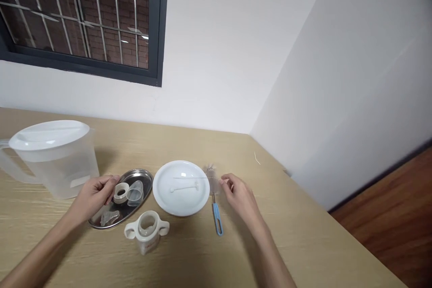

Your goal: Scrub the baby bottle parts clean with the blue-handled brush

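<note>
A two-handled, glossy white mug (149,239) stands nearest on the wood-grain desk (189,261). Behind it lies an oval, polished metal tray (130,211). The left hand (94,194) is at the tray's left edge, fingers curled; whether it grips anything cannot be told. A brush (218,219) with a blue looped handle lies beside a smooth white plate (181,211). The right hand (239,192) pinches a thin, straight rod (194,177) above the plate. A translucent pitcher (64,173) stands at far left.

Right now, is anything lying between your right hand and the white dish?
Yes. The blurry top of the blue-handled tool lies between the right hand and the white dish, by the dish's right edge. The thin stick in that hand crosses over that gap.
</note>
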The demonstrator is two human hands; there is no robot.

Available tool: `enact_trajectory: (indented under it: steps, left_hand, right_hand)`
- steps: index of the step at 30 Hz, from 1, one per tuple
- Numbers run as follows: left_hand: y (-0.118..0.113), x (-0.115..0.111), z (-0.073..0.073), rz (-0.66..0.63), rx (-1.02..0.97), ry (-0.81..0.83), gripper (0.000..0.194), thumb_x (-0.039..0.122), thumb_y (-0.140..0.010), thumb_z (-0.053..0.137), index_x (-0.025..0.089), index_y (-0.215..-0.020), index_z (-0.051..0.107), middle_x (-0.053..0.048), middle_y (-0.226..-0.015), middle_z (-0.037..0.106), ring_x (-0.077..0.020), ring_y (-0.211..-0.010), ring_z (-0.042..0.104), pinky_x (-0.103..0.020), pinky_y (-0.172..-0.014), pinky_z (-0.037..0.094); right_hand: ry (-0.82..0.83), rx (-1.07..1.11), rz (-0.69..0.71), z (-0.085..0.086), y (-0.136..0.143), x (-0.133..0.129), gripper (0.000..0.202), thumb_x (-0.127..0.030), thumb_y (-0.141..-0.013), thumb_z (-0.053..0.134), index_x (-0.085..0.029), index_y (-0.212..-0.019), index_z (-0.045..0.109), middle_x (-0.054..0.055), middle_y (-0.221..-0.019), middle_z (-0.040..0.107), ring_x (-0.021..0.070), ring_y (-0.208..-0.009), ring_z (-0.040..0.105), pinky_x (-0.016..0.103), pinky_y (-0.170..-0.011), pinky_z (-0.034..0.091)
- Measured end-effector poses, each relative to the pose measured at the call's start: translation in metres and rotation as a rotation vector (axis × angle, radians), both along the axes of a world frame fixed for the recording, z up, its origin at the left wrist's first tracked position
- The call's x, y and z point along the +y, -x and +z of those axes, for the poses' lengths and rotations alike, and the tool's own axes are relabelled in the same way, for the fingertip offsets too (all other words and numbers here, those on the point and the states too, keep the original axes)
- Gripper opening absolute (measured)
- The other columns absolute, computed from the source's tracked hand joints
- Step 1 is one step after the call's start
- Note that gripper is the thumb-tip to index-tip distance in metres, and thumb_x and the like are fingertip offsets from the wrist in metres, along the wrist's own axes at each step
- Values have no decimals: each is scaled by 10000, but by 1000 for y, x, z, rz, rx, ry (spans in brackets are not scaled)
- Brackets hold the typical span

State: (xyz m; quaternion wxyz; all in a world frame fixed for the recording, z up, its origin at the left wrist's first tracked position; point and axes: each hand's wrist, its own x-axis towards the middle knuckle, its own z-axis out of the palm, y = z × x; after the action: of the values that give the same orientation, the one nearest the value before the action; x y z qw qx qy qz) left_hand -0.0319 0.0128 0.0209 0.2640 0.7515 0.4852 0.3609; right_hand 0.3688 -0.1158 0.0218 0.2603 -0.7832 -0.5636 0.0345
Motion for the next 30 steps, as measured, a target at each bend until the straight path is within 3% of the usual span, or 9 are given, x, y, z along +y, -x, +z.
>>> enact_trajectory:
  steps: [2,4,10,14,18,22,24,27,30]
  left_hand:
    - [-2,-1,0,22,-26,-3,586,648,-906,414,233,-494,416,28,-434,432,-154,-466,456,-265,-524,382]
    - [-4,-1,1,23,-37,-3,583,659,-907,422,231,-513,420,33,-444,431,-151,-472,454,-262,-520,372]
    - [-13,3,6,-68,-25,30,599,664,-932,437,215,-535,464,32,-465,453,-149,-495,449,-259,-534,366]
    - [-33,4,23,-171,-4,-11,557,624,-960,450,202,-607,538,17,-567,540,-162,-583,512,-257,-592,400]
    - [-71,3,51,-361,94,10,447,574,-981,457,203,-874,682,-17,-783,697,-212,-799,652,-283,-760,487]
    - [-120,4,71,-527,386,62,463,551,-982,423,205,-1120,698,-69,-1049,757,-251,-955,697,-313,-811,517]
    - [-145,7,71,-568,572,55,488,562,-909,539,193,-1187,695,-92,-1111,753,-281,-984,703,-337,-823,521]
    - [-178,15,65,-597,661,18,548,519,-741,743,169,-1163,722,-139,-1191,735,-349,-1118,667,-371,-905,504]
    - [-204,23,54,-626,723,-9,563,485,-661,812,174,-1125,742,-144,-1188,742,-358,-1123,665,-371,-915,496]
  right_hand:
    - [-87,3,17,-5,-2,8,396,-425,-999,400,-210,-1162,690,93,-1031,703,212,-906,662,314,-820,470]
    - [-133,14,45,-13,-4,14,374,-398,-983,427,-215,-1130,718,97,-1059,689,213,-904,666,323,-830,478]
    - [-243,68,111,-26,-3,22,316,-395,-977,471,-244,-965,748,63,-961,666,193,-829,657,305,-747,477]
    - [-334,121,160,-24,-3,23,309,-424,-973,498,-230,-868,714,52,-903,664,185,-790,628,301,-730,473]
    - [-451,199,122,-19,-10,22,361,-498,-983,476,-207,-861,654,36,-832,651,169,-721,585,290,-691,456]
    - [-601,286,-76,-17,-19,21,424,-571,-989,421,-193,-896,589,8,-755,593,148,-622,507,281,-626,407]
    - [-670,324,-179,-17,-21,20,448,-607,-982,412,-192,-914,570,-15,-702,549,145,-592,474,281,-608,385]
    - [-755,368,-303,-15,-25,19,493,-667,-961,416,-195,-920,554,-40,-643,496,145,-565,442,284,-593,361]
    - [-810,401,-375,-12,-28,17,528,-711,-940,417,-201,-904,546,-49,-625,477,145,-553,431,284,-577,349]
